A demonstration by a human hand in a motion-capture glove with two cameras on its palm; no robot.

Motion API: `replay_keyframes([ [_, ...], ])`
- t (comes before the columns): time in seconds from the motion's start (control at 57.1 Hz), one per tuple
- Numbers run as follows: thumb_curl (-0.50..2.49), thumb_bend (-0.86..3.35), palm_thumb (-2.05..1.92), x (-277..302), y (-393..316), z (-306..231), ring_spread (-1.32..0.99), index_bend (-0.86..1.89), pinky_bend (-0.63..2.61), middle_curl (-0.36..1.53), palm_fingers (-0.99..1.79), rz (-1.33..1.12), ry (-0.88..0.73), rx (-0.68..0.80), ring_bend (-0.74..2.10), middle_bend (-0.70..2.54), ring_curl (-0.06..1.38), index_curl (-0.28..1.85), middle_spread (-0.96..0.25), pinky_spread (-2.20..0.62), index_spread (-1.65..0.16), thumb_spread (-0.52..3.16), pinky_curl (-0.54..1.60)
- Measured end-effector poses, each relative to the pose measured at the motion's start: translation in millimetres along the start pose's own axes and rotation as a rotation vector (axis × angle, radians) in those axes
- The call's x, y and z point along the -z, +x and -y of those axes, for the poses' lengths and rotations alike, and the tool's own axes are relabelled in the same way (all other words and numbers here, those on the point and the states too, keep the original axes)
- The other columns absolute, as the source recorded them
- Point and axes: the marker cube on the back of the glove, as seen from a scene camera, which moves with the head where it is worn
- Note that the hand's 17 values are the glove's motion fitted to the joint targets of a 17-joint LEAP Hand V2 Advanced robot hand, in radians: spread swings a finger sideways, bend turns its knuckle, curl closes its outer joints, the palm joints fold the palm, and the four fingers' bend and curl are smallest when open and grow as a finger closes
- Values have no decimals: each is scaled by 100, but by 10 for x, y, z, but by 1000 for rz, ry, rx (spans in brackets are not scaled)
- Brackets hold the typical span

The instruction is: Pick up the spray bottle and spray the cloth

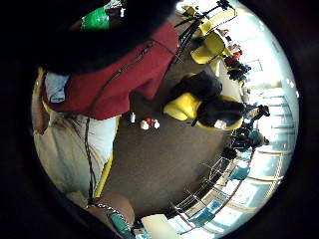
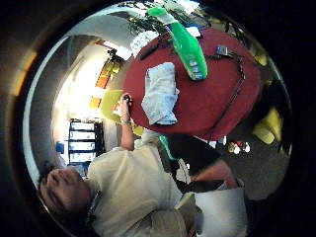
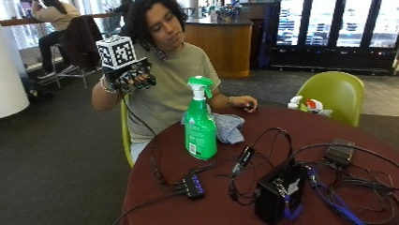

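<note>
Bottle (image 3: 201,126) stands upright on table (image 3: 374,136), cloth (image 3: 228,127) just behind it. Gloved hand (image 3: 132,75) raised well apart, fingers loosely curled, holding nothing; best lowered to the bottle's neck.

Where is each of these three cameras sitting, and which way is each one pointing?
Outside view: across the table, facing the seated person; shows the raised gloved right hand, the bare hand resting on the table, the spray bottle and the cloth.
Thumb side palm view: on the raised palm, looking down on the table, spray bottle, cloth and the person's torso.
Little finger side palm view: same palm, facing the floor and yellow chairs; table edge and lap show.
Shared: the first two both show bottle beside cloth.
</note>
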Motion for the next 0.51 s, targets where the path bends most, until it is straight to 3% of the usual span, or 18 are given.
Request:
replay_keyframes([
  [0.193, 16, 16, 40, -52, 52, 57, -7, 16, 34, 15, 24, 41, 42, -18, 22, 23, 11, 16, -1, 17, -35, 86, 17],
  [0.333, 20, 11, 43, -205, 51, 178, -7, 14, 35, 19, 25, 135, 126, -41, 27, 22, 15, 18, 0, 20, -38, 98, 22],
  [0.508, 27, 10, 56, -521, -78, 479, -4, 11, 40, 24, 31, 421, 178, 0, 35, 22, 21, 18, 2, 21, -38, 104, 27],
])
